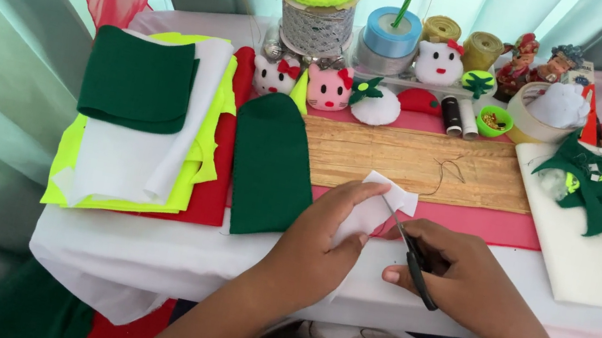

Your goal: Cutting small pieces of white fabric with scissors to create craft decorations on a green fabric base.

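White felt (pixel 375 207) sits pinched in the left hand (pixel 322 239), fingers closed on it, just above the near edge of the table (pixel 138 248). The right hand (pixel 463 280) is wrapped around black scissors (pixel 411 254), whose tips touch the felt. A dark green felt piece (pixel 269 163) lies just left of the hands.

White felt piece (pixel 387 196) — scissors (pixel 410 250) touching
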